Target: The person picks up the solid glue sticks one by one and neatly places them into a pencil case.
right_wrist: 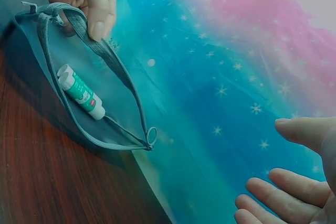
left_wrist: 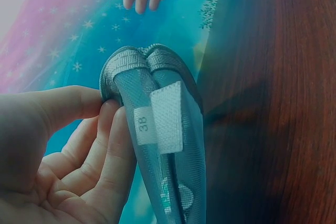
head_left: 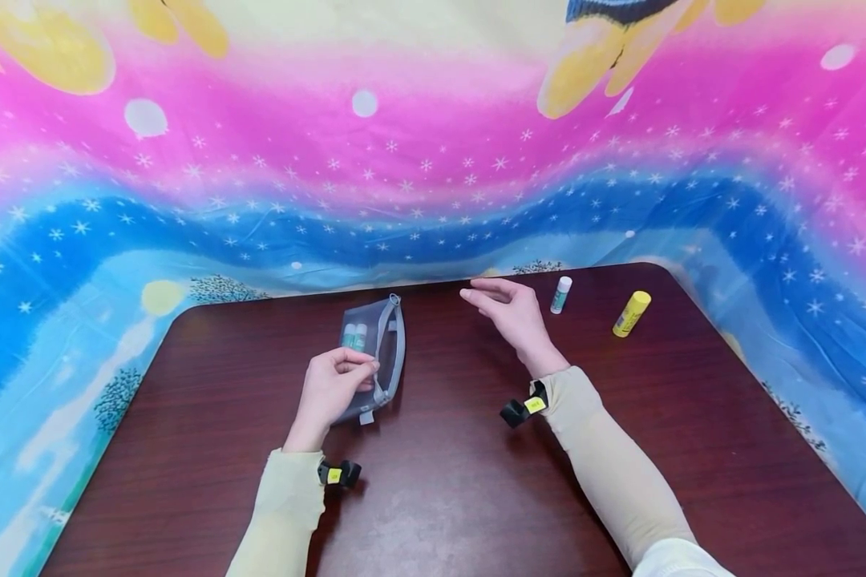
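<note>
A grey mesh zipper pouch point(head_left: 393, 344) stands on the table with its mouth unzipped. My left hand point(head_left: 335, 385) pinches the pouch's zipper edge between thumb and fingertips. Inside the pouch lie two white-and-green glue sticks point(right_wrist: 81, 94), side by side. My right hand point(head_left: 511, 316) is in the air to the right of the pouch, fingers extended and thumb apart, with nothing in it. Near that hand stands another white-and-green glue stick point(head_left: 560, 296). In the left wrist view, a fabric tab point(left_wrist: 167, 117) and a label marked 38 show at the pouch's end.
A yellow glue stick point(head_left: 631, 313) stands upright farther right on the dark wooden table point(head_left: 433, 497). Behind the table hangs a pink and blue snowflake-printed cloth point(head_left: 433, 184). Black straps with cameras sit on both wrists.
</note>
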Motion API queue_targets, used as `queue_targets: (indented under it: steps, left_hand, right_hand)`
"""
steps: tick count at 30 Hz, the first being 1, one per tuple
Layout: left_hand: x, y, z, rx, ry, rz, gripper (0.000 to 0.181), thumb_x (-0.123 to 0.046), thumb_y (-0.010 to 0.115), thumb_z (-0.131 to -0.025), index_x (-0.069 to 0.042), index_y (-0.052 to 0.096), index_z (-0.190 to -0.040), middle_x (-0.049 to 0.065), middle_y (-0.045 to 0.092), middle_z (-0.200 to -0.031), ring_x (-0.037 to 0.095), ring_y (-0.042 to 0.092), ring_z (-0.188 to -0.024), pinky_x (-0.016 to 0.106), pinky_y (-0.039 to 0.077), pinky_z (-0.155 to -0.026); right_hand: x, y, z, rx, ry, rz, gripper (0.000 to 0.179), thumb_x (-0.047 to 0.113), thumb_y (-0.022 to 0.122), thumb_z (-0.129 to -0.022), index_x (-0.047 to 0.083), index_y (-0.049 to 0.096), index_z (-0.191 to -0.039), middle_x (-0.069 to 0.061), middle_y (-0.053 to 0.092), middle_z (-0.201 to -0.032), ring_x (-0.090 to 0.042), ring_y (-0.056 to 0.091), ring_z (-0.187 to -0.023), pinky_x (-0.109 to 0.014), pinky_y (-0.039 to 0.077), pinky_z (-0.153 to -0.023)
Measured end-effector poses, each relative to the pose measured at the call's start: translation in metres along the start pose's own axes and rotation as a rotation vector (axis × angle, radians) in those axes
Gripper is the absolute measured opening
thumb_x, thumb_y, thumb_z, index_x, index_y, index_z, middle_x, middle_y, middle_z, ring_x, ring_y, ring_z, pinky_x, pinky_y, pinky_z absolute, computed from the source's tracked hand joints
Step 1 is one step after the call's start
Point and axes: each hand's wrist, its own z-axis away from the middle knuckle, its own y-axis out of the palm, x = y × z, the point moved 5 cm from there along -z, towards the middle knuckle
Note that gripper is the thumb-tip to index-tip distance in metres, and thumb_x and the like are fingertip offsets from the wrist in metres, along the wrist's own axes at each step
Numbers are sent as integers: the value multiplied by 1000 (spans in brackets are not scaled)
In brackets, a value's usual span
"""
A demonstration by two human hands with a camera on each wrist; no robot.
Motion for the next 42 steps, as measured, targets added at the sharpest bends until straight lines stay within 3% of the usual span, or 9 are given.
queue_targets:
  steps: [9, 21, 42]
  left_hand:
    - [1, 1, 0, 2, -2, -1, 13, -6, 79, -89, 1, 76, -99, 13, 75, -87, 21, 72, -72, 30, 62, -69]
    - [0, 1, -1, 4, -3, 7, 12, -5, 78, -89, 1, 76, -99, 14, 75, -86, 22, 72, -71, 30, 62, -69]
    - [-1, -1, 0, -11, -12, 6, 12, -5, 79, -89, 1, 76, -99, 15, 75, -85, 21, 71, -70, 29, 62, -66]
  right_hand:
    - [-1, -11, 0, -21, -19, -19, 49, 33, 83, -87, 9, 71, -128, -9, 70, -124, -20, 70, -103, -33, 57, -91]
    - [1, -24, 0, -42, -29, -34, 50, 32, 83, -88, 6, 70, -129, -9, 68, -129, -23, 69, -106, -42, 55, -97]
    - [3, -48, -2, -87, -29, -45, 52, 32, 82, -89, 3, 69, -129, -12, 70, -122, -18, 70, -105, -40, 54, -98]
